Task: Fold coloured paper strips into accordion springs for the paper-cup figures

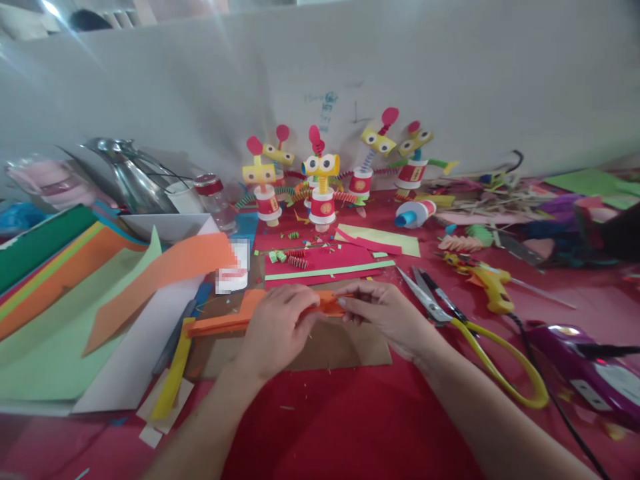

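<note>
Head view: two bare hands meet above a flat brown cardboard sheet [345,350] on a red tabletop [350,427].
Left hand [283,327]: fingers curled nearly closed, gripping a long folded orange paper strip [217,325].
Right hand [377,313]: thumb and fingertips pinched together on the strip's right end.
Orange strip: held over the cardboard, its left end reaching a yellow paper strip [173,377].
White paper holder [135,360]: at left, carrying green, orange and yellow paper sheets [65,320]; whether box or folder, I cannot tell.
Small white tub [241,275]: beside the sheets, partly blurred; contents hidden.
Clear jar with a red lid [223,212]: lidded, near the back; contents unclear.
Silver metal jug [133,177]: behind the holder, its inside out of sight.
Red-and-white paper cup [425,212]: on its side, a blue paper tube [406,219] jutting from one end.
Paper-cup figures [321,208]: standing along the grey wall [450,73], wide-eyed yellow heads on top.
</note>
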Demonstrator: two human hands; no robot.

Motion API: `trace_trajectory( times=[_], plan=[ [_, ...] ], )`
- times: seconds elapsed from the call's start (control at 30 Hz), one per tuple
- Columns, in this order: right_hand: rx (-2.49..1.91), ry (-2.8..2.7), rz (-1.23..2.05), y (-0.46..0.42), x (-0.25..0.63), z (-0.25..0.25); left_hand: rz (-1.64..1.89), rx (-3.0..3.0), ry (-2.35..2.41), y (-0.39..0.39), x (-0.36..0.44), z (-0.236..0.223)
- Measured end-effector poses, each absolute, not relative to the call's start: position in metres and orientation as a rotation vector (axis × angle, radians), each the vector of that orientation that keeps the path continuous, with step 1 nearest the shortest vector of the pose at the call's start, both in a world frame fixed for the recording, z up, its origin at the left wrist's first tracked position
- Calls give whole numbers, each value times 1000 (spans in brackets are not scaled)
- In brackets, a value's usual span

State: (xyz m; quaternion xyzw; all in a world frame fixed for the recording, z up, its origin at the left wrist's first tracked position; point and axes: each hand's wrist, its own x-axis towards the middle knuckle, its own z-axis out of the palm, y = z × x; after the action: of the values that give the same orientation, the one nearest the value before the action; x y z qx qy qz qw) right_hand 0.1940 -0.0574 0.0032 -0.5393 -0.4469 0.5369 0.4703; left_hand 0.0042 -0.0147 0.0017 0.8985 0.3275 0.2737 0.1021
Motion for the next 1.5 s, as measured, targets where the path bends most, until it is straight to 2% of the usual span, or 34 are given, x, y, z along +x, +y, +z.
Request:
trace_trajectory(
  times=[0.23, 0.43, 0.57, 0.67, 1.5],
  plan=[
    [-1319, -1134, 1299, -58, 195, 3, 894, 2845, 939, -18, 4, 3],
    [-1166, -1498, 988, -62, 196, 3, 1015, 2774, 941, -14, 2, 4],
    [-1271, -1610, 708, -62, 197, 2, 1110, 2754, 887, -13, 1, 4],
    [-1308, -1600, 624, -62, 195, 3, 1111, 2767, 846, -13, 0, 5],
    [-1147, -1217, 879, -61, 188, -9, 1222, 2614, 953, -19, 6, 6]
  ],
)
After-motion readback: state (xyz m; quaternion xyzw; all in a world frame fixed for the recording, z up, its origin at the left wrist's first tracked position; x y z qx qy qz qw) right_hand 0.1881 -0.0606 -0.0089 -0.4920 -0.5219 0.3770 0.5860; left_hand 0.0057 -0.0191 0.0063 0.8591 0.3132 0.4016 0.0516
